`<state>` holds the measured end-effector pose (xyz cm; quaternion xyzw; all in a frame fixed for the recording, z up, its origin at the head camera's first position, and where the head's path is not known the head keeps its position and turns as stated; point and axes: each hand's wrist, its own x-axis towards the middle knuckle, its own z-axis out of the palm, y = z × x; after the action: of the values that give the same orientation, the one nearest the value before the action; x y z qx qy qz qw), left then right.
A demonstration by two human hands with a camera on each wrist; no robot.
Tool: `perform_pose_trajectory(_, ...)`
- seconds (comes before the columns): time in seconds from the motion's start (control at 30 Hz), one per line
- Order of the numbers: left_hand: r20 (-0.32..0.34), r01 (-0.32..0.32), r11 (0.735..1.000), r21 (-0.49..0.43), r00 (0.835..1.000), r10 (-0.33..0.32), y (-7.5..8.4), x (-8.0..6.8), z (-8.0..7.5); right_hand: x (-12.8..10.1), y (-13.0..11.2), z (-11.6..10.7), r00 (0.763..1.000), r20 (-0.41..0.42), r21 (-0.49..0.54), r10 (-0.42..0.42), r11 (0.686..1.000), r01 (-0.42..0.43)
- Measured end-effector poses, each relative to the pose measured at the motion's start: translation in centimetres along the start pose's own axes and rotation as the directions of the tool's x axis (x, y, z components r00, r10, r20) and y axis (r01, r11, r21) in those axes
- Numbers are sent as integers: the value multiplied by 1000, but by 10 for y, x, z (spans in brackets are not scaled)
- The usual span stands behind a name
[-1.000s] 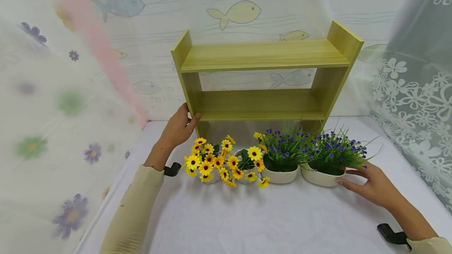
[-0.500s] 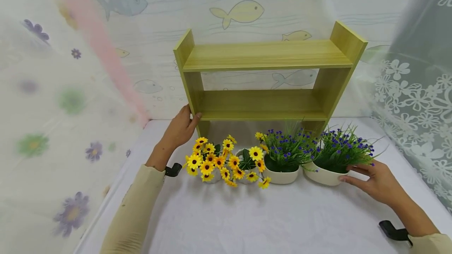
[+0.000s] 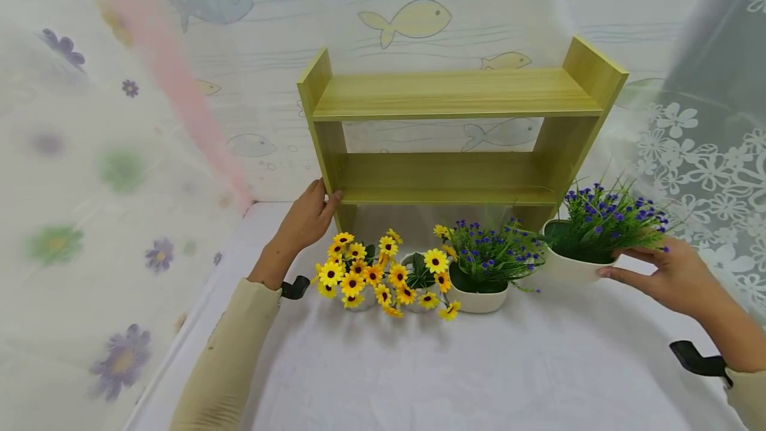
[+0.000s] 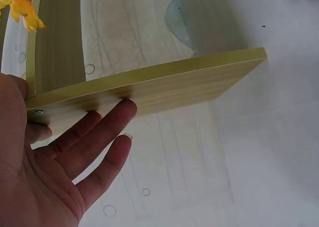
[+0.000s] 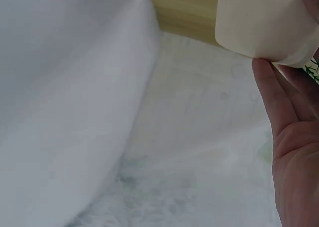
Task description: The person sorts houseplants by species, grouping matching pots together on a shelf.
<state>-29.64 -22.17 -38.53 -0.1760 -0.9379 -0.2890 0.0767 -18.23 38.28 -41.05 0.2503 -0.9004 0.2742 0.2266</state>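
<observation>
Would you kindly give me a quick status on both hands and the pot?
Left hand steadying shelf. Right hand holding purple-flower pot off the table. Second purple pot sits below, apart.

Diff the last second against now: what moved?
The right hand lifted the white pot of purple flowers off the white tablecloth, up and to the right, beside the yellow-green wooden shelf. The left hand stays on the shelf's left side panel; the other three pots kept their places.

White pot of purple flowers (image 3: 589,245), upright, lifted beside wooden shelf (image 3: 455,132).
</observation>
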Motion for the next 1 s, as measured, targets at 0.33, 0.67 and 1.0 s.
perform_pose_trajectory(0.33, 9, -3, 1000, -11, 1000, 3, 0, 1, 3, 31, -13, -36, 1000, -5, -49, -28, 998, 27)
perform_pose_trajectory(0.67, 9, 6, 1000, -26, 1000, -6, -1, 1, 2, 79, -35, -59, 979, 19, 2, -205, 979, 205)
perform_pose_trajectory(1.0, 0, -6, 1000, -8, 1000, 6, 0, 1, 0, 125, -71, -66, 976, 19, 20, -217, 976, 216)
